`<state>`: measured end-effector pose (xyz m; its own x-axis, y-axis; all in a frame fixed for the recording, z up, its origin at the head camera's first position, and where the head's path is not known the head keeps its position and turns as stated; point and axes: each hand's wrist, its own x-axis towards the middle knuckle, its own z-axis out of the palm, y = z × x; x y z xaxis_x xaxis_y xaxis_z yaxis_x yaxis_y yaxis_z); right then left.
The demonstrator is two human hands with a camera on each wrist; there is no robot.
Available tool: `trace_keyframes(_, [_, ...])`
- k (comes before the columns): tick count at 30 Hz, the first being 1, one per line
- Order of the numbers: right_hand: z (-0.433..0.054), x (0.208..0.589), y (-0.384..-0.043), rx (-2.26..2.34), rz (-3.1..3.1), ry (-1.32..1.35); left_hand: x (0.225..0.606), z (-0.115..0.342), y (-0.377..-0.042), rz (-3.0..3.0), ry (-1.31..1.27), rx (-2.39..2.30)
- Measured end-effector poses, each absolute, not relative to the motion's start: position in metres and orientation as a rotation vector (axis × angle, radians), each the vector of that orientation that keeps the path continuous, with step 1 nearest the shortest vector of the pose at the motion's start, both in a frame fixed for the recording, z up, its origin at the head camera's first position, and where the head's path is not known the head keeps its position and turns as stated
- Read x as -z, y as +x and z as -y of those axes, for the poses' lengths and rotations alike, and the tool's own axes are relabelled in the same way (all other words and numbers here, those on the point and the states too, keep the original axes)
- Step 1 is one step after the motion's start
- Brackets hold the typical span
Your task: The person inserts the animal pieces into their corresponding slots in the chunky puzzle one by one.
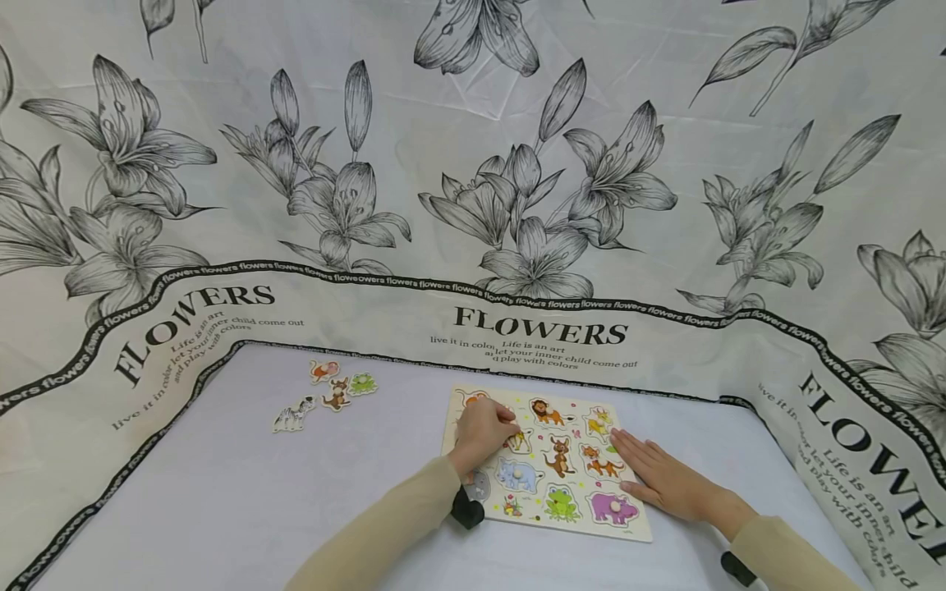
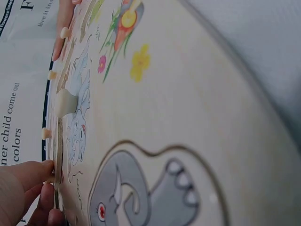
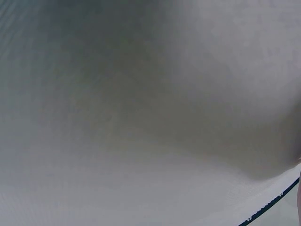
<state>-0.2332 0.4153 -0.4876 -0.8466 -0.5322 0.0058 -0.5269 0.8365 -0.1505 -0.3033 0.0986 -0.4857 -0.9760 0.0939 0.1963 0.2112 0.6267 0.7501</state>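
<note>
A wooden animal puzzle board (image 1: 547,529) lies on the white cloth. Over its left part, my left hand (image 1: 480,431) pinches a yellow giraffe puzzle piece (image 1: 521,442) between thumb and fingers. In the left wrist view the fingertips (image 2: 44,169) meet at a raised edge beside the blue rhino piece (image 2: 77,136); the grip itself is partly hidden. My right hand (image 1: 668,480) lies with fingers extended on the board's right edge, by the tiger (image 1: 602,461) and the purple hippo piece (image 1: 613,508). The right wrist view shows mostly blurred cloth.
Left of the board lie several loose pieces: a zebra (image 1: 292,414), a kangaroo (image 1: 336,395), a frog (image 1: 363,383) and a small orange-red animal (image 1: 323,371). Behind the board rises a flower-printed cloth (image 1: 539,328). A grey elephant (image 2: 117,188) is at the board's near left.
</note>
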Motion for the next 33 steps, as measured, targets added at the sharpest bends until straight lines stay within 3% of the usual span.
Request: trace_keyframes(33, [-0.4157, 0.4901, -0.2344, 0.220, -2.984, -0.874, 0.4786, -0.0899, -0.3018, 2.780, -0.334, 1.406])
